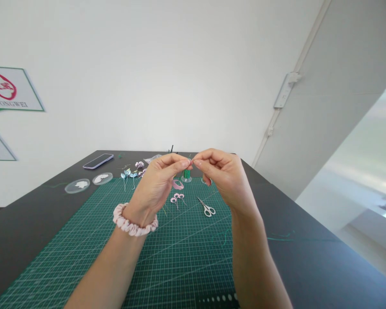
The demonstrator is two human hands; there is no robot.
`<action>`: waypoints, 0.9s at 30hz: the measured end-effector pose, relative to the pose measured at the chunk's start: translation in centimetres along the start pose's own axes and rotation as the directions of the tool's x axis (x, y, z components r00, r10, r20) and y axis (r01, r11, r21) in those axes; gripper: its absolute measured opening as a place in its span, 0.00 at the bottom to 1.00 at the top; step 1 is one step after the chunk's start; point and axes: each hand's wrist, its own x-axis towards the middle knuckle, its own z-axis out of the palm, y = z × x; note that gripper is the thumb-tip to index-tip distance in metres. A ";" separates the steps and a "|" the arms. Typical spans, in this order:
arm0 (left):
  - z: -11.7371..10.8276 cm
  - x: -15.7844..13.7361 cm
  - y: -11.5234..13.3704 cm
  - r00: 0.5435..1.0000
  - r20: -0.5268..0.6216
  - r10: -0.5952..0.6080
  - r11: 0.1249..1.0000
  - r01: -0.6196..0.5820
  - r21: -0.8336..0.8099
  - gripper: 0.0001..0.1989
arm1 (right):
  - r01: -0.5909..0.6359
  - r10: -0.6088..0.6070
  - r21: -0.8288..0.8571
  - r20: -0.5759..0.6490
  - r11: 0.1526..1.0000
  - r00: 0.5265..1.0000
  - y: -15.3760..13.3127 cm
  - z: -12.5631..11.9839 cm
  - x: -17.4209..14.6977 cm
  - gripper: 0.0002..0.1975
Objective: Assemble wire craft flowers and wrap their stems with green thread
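Note:
My left hand (162, 178), with a pale pink scrunchie (135, 221) on its wrist, is raised over the mat with thumb and forefinger pinched. My right hand (223, 174) pinches close beside it, fingertips almost touching. What they hold between them is too small to make out. Behind the fingertips stands a spool of green thread (187, 174). A pink ring-shaped piece (178, 184) shows just below my left fingers. Under my hands, small pink petal pieces on thin wires (176, 197) lie on the green cutting mat (180, 244), left of white-handled scissors (207, 208).
Blue wired petals (128, 174) and purple flowers (139, 165) lie at the mat's far left. Two shallow dishes (77, 186) with white pieces and a phone (98, 161) are on the dark table (296, 253). Green thread ends (279, 238) lie at right.

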 end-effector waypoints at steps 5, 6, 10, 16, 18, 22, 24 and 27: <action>0.1 0.0 0.0 1.000 -0.018 0.023 0.999 -0.022 0.025 0.08 | 0.001 -0.001 -0.013 0.014 1.000 1.000 0.1 -0.1 0.1 0.05; 0.1 0.0 0.0 1.000 -0.013 0.025 0.999 -0.025 0.028 0.08 | 0.001 -0.001 -0.017 0.013 1.000 1.000 0.1 -0.1 0.1 0.05; 0.1 0.0 0.0 1.000 0.000 0.031 0.999 -0.031 0.018 0.08 | 0.003 -0.002 -0.023 0.014 1.000 1.000 0.0 -0.2 0.1 0.05; 0.5 0.0 0.3 0.998 -0.011 0.065 0.998 -0.065 -0.009 0.06 | 0.003 -0.003 -0.006 0.024 1.000 1.000 0.1 -0.2 0.1 0.06; 0.6 0.0 0.3 0.998 -0.004 0.070 0.997 -0.071 -0.028 0.06 | 0.004 -0.004 0.004 0.028 1.000 1.000 0.1 -0.2 0.1 0.06; 0.5 -0.1 0.2 0.998 0.003 0.068 0.997 -0.068 -0.038 0.07 | -0.002 0.003 -0.005 0.032 1.000 0.999 0.1 -0.2 0.1 0.06; 0.5 0.0 0.1 0.997 0.007 0.076 0.996 -0.075 -0.043 0.06 | -0.001 0.001 -0.003 0.027 1.000 1.000 0.1 -0.2 0.1 0.06; 0.4 0.0 0.0 0.996 0.008 0.085 0.995 -0.084 -0.059 0.06 | -0.001 0.000 0.008 0.026 1.000 1.000 0.1 -0.2 0.1 0.06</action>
